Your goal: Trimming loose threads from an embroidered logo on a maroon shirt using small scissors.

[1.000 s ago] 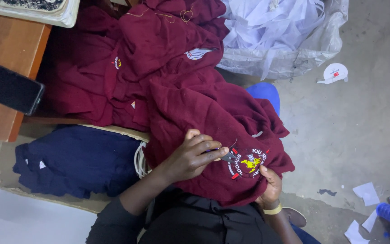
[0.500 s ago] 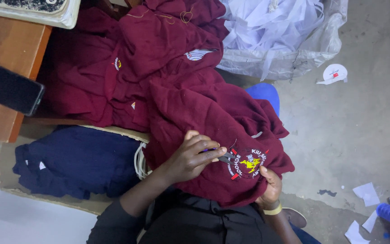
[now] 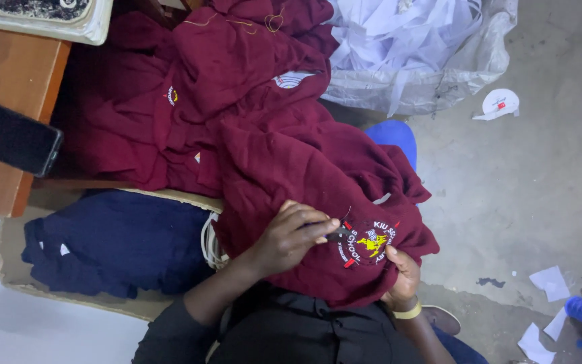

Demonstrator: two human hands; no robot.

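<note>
the left hand [image 3: 291,236] pinches a small dark tool [image 3: 338,232], too small to identify, against the embroidered yellow-and-white crest [image 3: 370,244] on a maroon knit sweater [image 3: 304,168] draped over the person's lap. the right hand [image 3: 402,280], partly hidden under the hem, grips the fabric just beside the crest. more maroon garments [image 3: 170,101] crowd the left; a folded navy garment [image 3: 116,243] lies below them. bare grey concrete floor [image 3: 540,189] opens to the right, strewn with white paper scraps [image 3: 550,283].
</note>
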